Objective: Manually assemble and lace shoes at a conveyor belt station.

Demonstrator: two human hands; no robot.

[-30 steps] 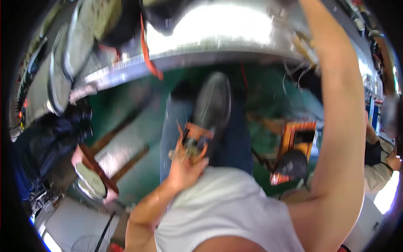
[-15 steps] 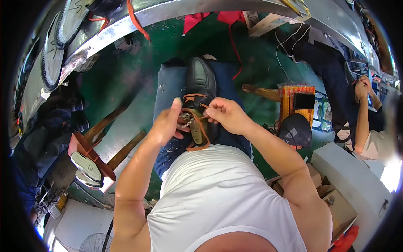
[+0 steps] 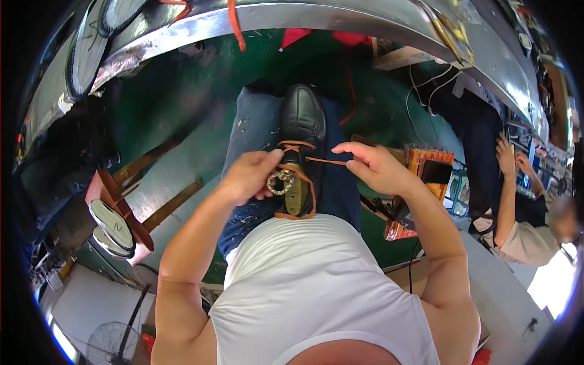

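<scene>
Across the seated person's thighs, toe pointing away: black shoe [image 3: 303, 121], an olive block [image 3: 295, 196] filling its heel opening. Orange lace [image 3: 327, 160] runs from an eyelet straight to the right hand [image 3: 382, 170]; it looks clamped at the thumb tip, forefinger lifted clear. Left hand [image 3: 246, 176] is at the shoe's near-left edge, thumb by the opening, fingers curled beside a cord ring [image 3: 280, 182]; cannot tell what, if anything, they pinch.

Risks (judgement): a hard pull to the right could roll the shoe on the lap if the left hand lets up. The slack strand draped over the block could catch on the cord ring, or be drawn through unevenly, leaving one side short.

Surroundings: metal bench [image 3: 316, 17] beyond the knees, an orange strip [image 3: 236, 27] hanging off its edge. Patterned orange mat [image 3: 424, 159] and black phone [image 3: 438, 171] lie near the right forearm and could limit a wide sideways sweep. Pale soles [image 3: 112, 224] at left, well apart; co-worker's hand [image 3: 505, 156] at far right, likewise.
</scene>
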